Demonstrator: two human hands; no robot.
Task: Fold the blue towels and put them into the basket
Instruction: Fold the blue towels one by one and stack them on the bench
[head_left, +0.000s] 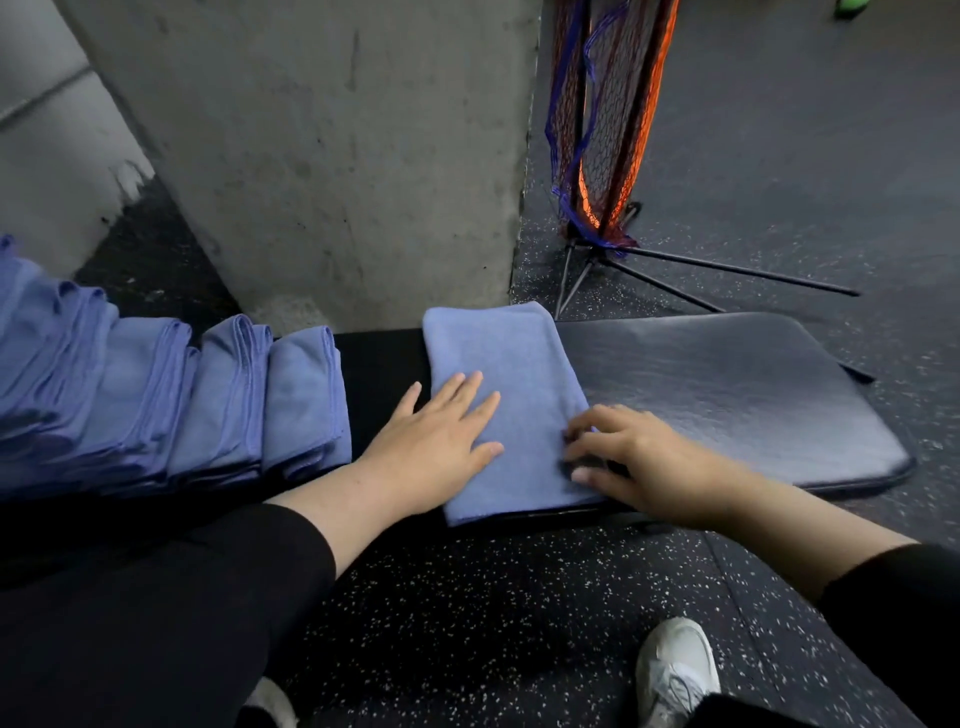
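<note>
I press my flat left hand (435, 435) on the blue towel (511, 374); beside it, my right hand (631, 460) pinches the towel's edge.

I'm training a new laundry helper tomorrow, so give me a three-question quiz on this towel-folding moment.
1. True or false: the left hand lies flat with straight fingers on the folded blue terry towel.
2. Which does the right hand touch? A) the towel's right edge B) the orange-and-blue mesh net C) the white sneaker
3. Fill in: the row of already folded blue towels lies to the person's ____.

Key: 1 true; 2 A; 3 left.
</note>
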